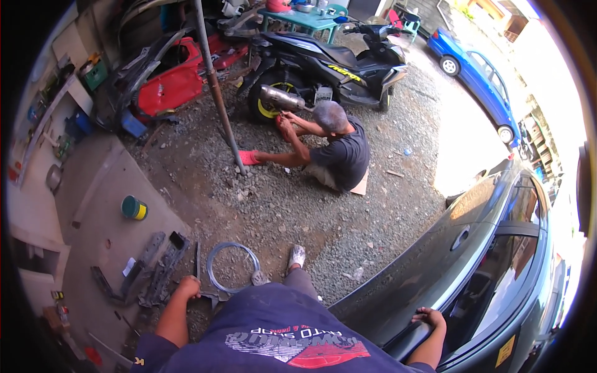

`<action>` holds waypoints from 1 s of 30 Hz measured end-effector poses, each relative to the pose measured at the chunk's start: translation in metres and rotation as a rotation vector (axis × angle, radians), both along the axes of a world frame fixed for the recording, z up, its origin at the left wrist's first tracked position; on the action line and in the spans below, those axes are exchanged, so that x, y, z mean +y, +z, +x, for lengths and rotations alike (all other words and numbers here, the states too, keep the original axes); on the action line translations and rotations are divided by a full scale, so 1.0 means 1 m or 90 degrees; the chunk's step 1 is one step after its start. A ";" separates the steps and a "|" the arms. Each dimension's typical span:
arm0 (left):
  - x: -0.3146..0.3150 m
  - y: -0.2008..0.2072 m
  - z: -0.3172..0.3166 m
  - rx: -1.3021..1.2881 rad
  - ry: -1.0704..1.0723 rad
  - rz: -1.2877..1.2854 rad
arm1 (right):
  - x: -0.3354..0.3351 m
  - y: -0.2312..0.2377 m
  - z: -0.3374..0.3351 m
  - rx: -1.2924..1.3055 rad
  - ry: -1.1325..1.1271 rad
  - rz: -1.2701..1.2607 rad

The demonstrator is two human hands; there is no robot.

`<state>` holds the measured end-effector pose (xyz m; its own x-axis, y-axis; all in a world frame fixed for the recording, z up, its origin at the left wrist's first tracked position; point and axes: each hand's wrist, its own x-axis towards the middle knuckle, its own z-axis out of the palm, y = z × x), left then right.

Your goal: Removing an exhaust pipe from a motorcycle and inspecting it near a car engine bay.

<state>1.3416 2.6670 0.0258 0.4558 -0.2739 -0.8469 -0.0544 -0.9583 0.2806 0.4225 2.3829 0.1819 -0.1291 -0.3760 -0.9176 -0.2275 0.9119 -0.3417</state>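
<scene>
My left hand [188, 286] hangs low on the left with its fingers curled closed. A thin metal bar [198, 258] shows right at its fingertips; I cannot make out whether the hand grips it or the bar lies beyond. My right hand [430, 317] rests on the dark side mirror [405, 337] of a dark grey-green car [429, 267], fingers laid over its top. Beside the mirror is the car's side window [497, 273]. Close to my left hand, a coil of wire [214, 268] and dark, bent car parts [144, 270] lie on the ground.
Ahead, a person [339, 146] squats by the rear wheel of a black motorcycle [329, 65]. A metal pole [214, 87] stands left of them. Red body panels [171, 84] lie behind it. A green can [134, 208] sits on concrete; a blue car [476, 71] is parked far right.
</scene>
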 end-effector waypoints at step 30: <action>0.031 -0.007 0.005 -0.001 0.011 -0.007 | 0.001 -0.002 -0.002 -0.013 -0.007 -0.002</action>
